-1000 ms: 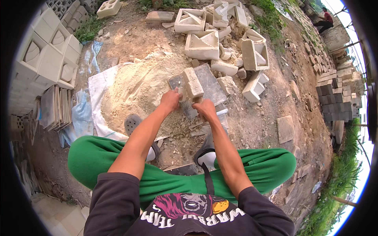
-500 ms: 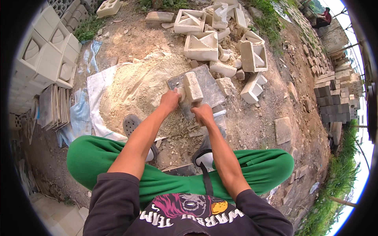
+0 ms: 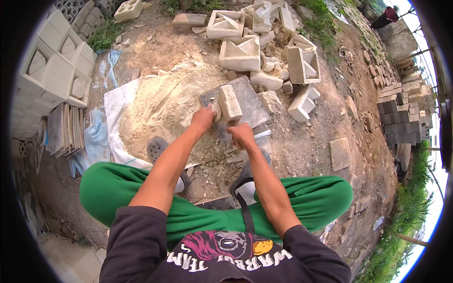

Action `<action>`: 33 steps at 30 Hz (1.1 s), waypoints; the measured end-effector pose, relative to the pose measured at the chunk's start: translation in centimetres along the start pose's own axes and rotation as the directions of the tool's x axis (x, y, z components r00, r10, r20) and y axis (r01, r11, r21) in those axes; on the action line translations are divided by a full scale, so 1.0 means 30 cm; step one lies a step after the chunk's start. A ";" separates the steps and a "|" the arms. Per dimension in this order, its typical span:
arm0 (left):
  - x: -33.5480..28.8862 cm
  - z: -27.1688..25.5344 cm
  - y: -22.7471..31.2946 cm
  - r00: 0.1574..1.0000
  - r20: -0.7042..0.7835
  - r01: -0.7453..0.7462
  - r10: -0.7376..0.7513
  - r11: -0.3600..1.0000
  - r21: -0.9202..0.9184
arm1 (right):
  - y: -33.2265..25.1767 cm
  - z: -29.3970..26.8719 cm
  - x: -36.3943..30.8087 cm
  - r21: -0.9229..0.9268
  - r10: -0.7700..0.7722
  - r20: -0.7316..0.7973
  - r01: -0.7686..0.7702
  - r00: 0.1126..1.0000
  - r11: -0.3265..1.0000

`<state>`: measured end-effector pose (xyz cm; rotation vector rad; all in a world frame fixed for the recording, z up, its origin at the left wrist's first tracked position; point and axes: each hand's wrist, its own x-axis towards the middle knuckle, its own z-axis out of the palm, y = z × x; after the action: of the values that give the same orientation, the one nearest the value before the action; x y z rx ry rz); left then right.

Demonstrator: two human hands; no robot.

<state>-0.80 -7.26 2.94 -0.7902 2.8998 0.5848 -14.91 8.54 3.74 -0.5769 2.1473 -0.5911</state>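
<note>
A dusty, pale rectangular block [image 3: 230, 104] stands out over a dark grey flat slab [image 3: 250, 101] in front of me. My right hand [image 3: 241, 135] is closed in a fist at the block's near end, around what looks like a short brown handle, mostly hidden by the fingers. Just left of the block, my left hand [image 3: 203, 119] is closed with its fingertips at a small pale piece [image 3: 216, 111]. Whether the piece touches the block I cannot tell. Beside the left hand lies a heap of pale sand [image 3: 160, 106] on a white sheet [image 3: 118, 104].
Broken pale moulded blocks [image 3: 240, 53] are piled beyond the slab. At left stand stacked white blocks [image 3: 59, 66] and a row of thin boards [image 3: 66, 129]. Grey bricks [image 3: 398, 118] are stacked at right. A flat stone [image 3: 339, 154] lies right of my knee. Another person [image 3: 384, 19] is far off.
Both hands and the block stay almost in the same place, with only a slight shift of the whole view. The distant person has changed posture.
</note>
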 end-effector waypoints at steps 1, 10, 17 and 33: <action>0.003 0.002 -0.010 1.000 -0.002 0.002 -0.002 1.000 0.004 | -0.026 -0.008 -0.005 0.001 -0.004 0.001 0.004 1.000 1.000; 0.036 0.029 0.030 0.991 -0.063 0.119 -0.122 0.992 -0.042 | -0.033 0.002 -0.053 0.190 -0.058 -0.050 0.067 0.997 0.980; 0.010 0.016 -0.027 0.998 0.004 -0.057 0.056 0.998 0.013 | -0.071 -0.036 -0.023 0.081 0.031 -0.045 -0.027 0.998 0.996; 0.061 -0.046 0.044 0.983 0.136 0.126 -0.125 0.992 0.003 | 0.059 -0.045 -0.028 0.193 0.091 0.004 -0.090 0.996 0.977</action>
<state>-3.01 -7.60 4.35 -0.8889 2.7032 0.6081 -15.87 10.71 3.94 -0.3696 2.0793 -0.7405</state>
